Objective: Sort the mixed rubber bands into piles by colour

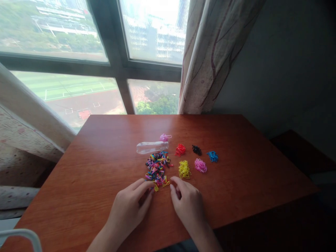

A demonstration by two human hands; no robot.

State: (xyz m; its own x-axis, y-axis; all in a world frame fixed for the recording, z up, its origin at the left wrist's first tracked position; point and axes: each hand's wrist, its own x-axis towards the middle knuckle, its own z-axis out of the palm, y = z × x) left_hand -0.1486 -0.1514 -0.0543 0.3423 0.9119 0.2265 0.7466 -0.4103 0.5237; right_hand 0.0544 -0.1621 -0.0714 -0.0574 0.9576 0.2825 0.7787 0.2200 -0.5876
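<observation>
A mixed pile of small coloured rubber bands lies in the middle of the wooden table. My left hand rests on the table with its fingertips pinched at the pile's near edge, touching a yellow band. My right hand is beside it, fingers curled with the tips together just right of the pile. Sorted little heaps lie to the right: yellow, pink, red, black and blue.
A clear plastic bottle lies on its side behind the pile, its pink cap next to it. A window and a curtain stand behind the table. A dark wall is on the right. A white chair rim shows at the bottom left.
</observation>
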